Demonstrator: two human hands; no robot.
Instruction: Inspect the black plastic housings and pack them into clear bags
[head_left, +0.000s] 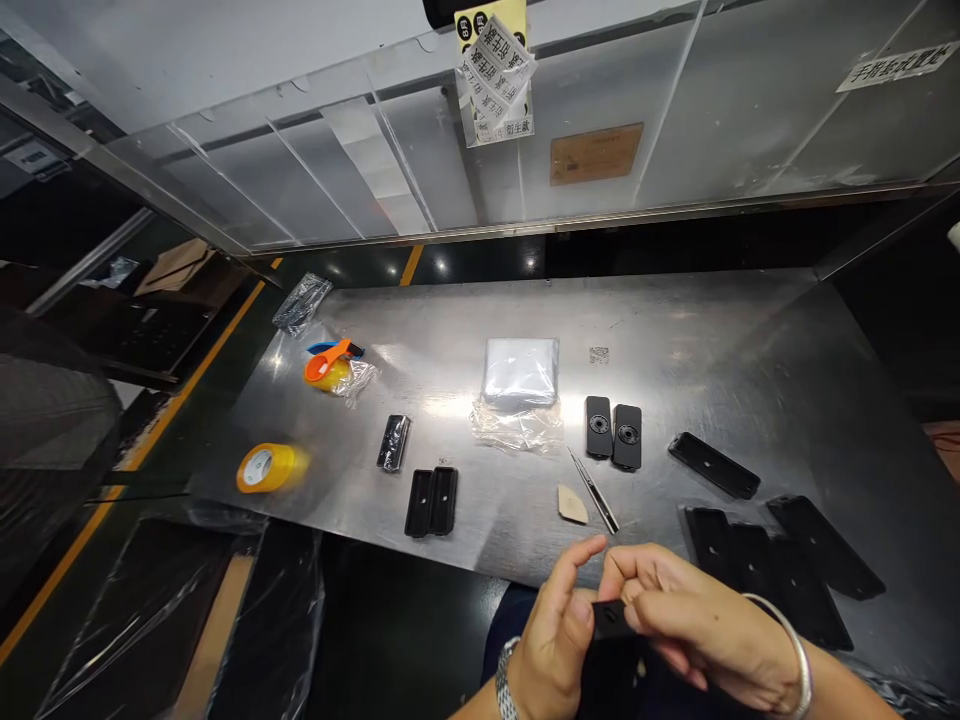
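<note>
Close to my body, below the front edge of the table, a small black plastic part [610, 620] sits between my two hands. My left hand [553, 640] grips its left side with the thumb, the index finger raised. With fingers curled, my right hand [690, 615] presses its thumb and fingertips at the part's upper right. The lower part of the piece blends into dark clothing. Just beyond my hands lie a metal craft knife [594, 490] and a tan wedge-shaped pad [572, 504]. Two black rectangular cases with round dials [628, 436] rest side by side behind them.
Several black trays [795, 590] lie at the right. A stack of clear plastic bags [521, 372] sits mid-table. Leftward are two open black shells [431, 502], a wrapped black piece [394, 443], a yellow tape roll [266, 468] and an orange tape dispenser [330, 362].
</note>
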